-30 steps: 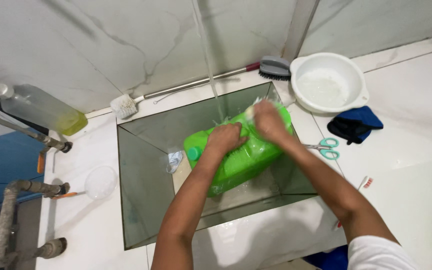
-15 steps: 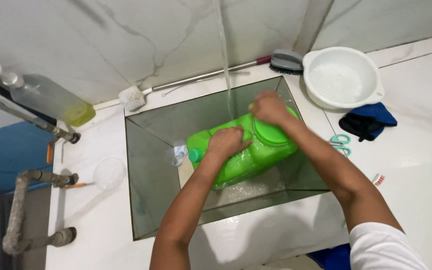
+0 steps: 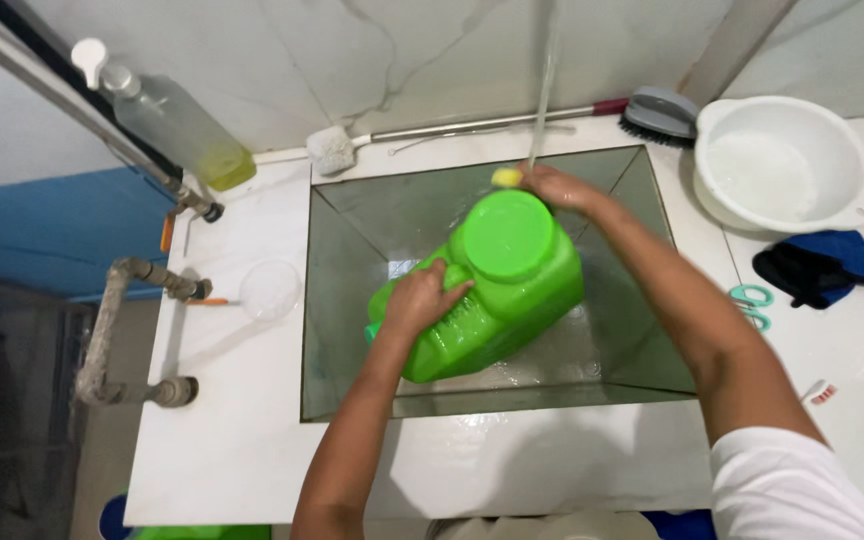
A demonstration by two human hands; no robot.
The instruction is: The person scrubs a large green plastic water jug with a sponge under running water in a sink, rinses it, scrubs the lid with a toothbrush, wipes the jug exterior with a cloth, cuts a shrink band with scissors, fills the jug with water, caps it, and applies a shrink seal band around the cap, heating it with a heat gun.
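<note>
Left hand: my left hand (image 3: 422, 298) comes in from the bottom edge, forearm nearly straight, palm pressed flat on the side of the green jug (image 3: 487, 290); its grip lies spread on the ribbed face, fingers a little apart, bracing it rather than wrapped round.
Right hand: my right hand (image 3: 557, 187) reaches over from the right, arm bent at the elbow, white sleeve at the shoulder; its grip is closed round a small yellow sponge (image 3: 505, 178) at the jug's far upper edge.
Green jug: lying tilted inside the glass sink (image 3: 352, 300), round flat bottom turned up toward me; glossy moulded plastic, boxy with rounded corners, wet.
Water: a thin stream (image 3: 544, 90) falls from above onto the right hand.
Glass sink: square, clear greenish walls, sunk in the white desk (image 3: 232, 420); water pooled on its floor.
Around it: a white round plastic basin (image 3: 782, 165) at right, a dark blue cloth (image 3: 822, 268) beside it, teal-handled scissors (image 3: 752, 305), a grey brush (image 3: 657, 112) on a long metal handle, a clear bottle of yellow liquid (image 3: 177, 125) at left.
</note>
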